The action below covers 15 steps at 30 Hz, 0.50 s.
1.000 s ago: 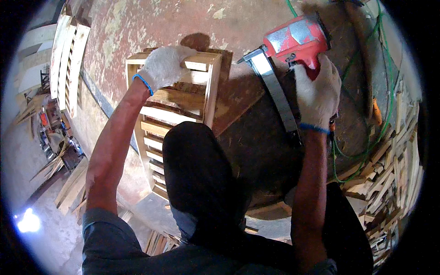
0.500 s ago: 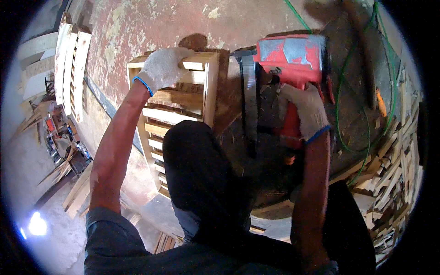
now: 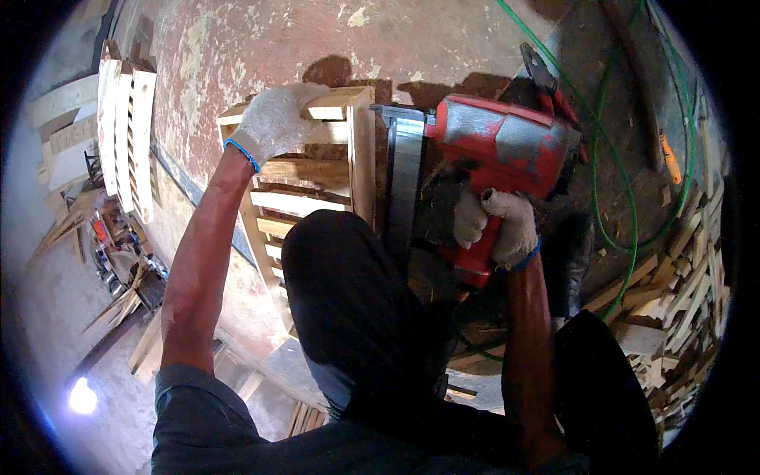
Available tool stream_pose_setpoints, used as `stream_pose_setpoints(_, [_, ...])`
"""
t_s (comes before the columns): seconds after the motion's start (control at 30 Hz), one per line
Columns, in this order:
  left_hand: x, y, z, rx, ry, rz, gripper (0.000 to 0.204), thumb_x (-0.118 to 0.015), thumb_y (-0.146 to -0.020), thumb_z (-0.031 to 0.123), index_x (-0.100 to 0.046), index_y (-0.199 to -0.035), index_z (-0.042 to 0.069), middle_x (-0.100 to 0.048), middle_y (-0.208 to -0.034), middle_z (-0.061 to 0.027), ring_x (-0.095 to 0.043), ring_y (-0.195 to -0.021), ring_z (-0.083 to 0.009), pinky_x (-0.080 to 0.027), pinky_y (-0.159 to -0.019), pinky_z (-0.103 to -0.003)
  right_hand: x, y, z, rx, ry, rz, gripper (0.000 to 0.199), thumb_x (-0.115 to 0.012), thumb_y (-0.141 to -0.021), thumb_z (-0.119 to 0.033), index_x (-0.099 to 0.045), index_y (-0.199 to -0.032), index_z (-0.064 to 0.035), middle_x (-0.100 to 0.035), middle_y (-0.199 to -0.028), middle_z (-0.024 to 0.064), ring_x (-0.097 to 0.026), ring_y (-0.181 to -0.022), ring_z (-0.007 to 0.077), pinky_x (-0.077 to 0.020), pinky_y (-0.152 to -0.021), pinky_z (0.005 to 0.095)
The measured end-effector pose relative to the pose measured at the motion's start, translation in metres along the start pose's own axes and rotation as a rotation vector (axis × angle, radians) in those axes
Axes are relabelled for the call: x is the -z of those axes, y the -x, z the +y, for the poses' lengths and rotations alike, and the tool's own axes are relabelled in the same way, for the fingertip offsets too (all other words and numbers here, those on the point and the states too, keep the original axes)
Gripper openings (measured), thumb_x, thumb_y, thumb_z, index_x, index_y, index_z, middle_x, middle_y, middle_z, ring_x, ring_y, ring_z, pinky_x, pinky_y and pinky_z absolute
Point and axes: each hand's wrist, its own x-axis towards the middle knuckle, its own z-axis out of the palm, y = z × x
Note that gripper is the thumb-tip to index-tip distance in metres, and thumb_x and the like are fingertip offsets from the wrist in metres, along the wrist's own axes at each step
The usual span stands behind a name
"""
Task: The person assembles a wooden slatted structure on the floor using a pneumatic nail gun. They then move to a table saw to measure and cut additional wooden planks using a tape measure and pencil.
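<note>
left hand (image 3: 279, 119) in a white glove is gripping the far end of the slatted wood crate (image 3: 305, 170), which sits on the floor (image 3: 226, 59) with its near end tucked behind the person's knee (image 3: 336, 273). right hand (image 3: 513, 226), gloved too, is wrapped round the handle of a red nailer (image 3: 507, 146), nose right by the crate's far right corner, tho honestly can't tell if it's touching. green hose (image 3: 587, 101) loops off to the right, near a wood pile (image 3: 681, 293).
</note>
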Motion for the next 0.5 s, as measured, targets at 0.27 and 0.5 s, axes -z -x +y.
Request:
stream_pose_setpoints(0.27, [0.004,-0.001,0.004,0.042,-0.037,-0.025,0.054,-0.078,-0.082,0.027,-0.068,-0.133,0.012,-0.071,-0.128,-0.0148,-0.073,-0.104,-0.0319,-0.057,-0.096,-0.042,0.005,-0.010,0.002,-0.037,0.097,0.003,0.041,-0.068,-0.090,-0.034,-0.058,-0.111,-0.0006,-0.048,-0.063,0.0035,-0.049,-0.052,0.0191,-0.0445,-0.051,0.0384])
stream_pose_setpoints(0.5, [0.004,0.000,0.003,0.014,-0.028,0.006,0.057,-0.079,-0.081,0.029,-0.068,-0.134,0.010,-0.072,-0.126,-0.0157,-0.075,-0.098,-0.0302,-0.058,-0.091,-0.041,-0.009,-0.013,-0.003,-0.035,0.105,0.037,0.037,-0.070,-0.089,-0.039,-0.058,-0.080,-0.0046,-0.047,-0.060,0.0026,-0.050,-0.052,0.0188,-0.0448,-0.052,0.0372])
